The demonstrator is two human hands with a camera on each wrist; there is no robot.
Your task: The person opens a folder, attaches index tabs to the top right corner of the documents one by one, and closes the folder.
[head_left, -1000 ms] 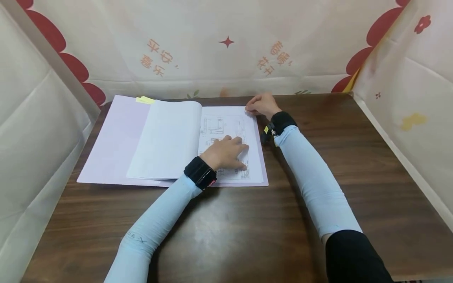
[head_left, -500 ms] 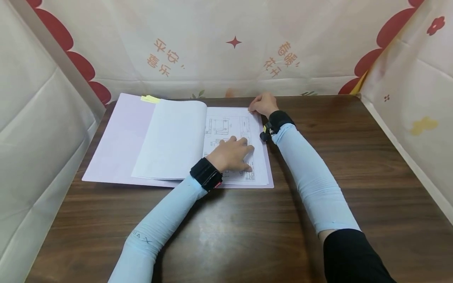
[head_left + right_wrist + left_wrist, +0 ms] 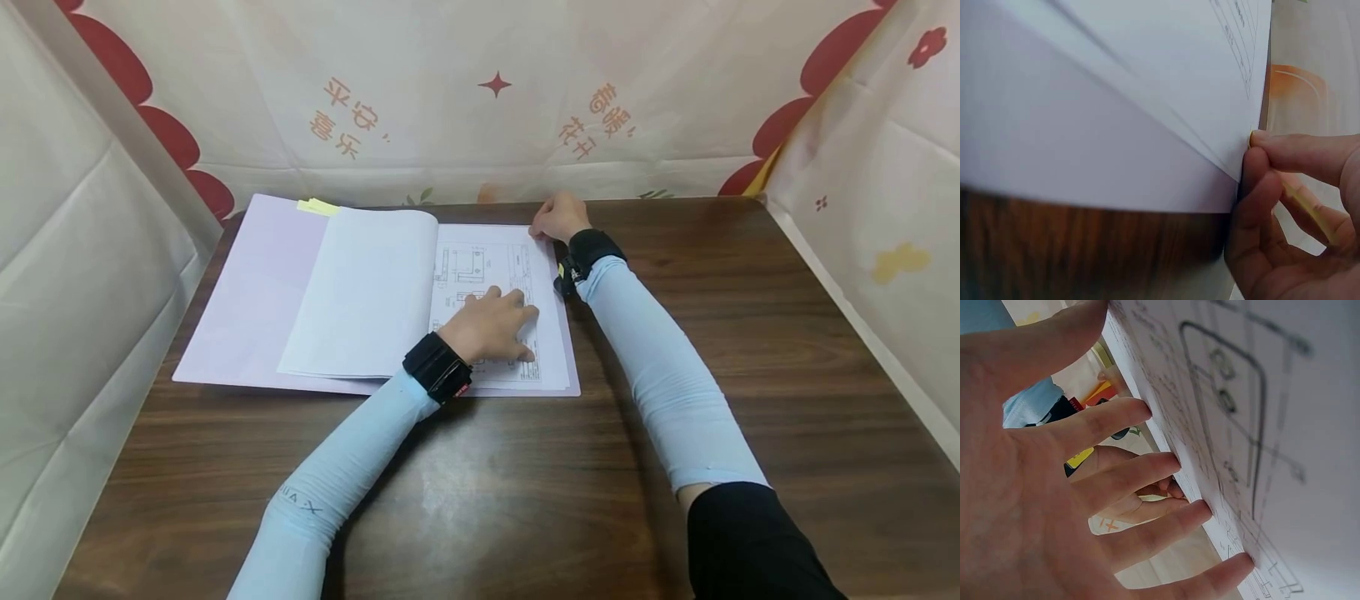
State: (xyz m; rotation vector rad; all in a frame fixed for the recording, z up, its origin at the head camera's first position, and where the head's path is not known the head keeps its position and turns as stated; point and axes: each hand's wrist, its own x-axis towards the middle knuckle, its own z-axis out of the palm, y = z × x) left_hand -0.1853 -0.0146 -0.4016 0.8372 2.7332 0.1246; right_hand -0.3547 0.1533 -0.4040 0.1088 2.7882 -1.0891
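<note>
On folder's [image 3: 247,317] right half: drawing page [image 3: 552,358], left hand [image 3: 491,327] spread on it, grasping nothing. At folder's far right corner: right hand [image 3: 561,218] pinching yellow strip [image 3: 1250,139] by page edge. Advice — left hand pressing page flat, right pinch light — avoids creased corner.

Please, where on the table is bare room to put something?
Bare table lies right of the right sleeve, and between that and the left sleeve, below the folder. Crowded: the folder's right side, with left hand and right hand.
</note>
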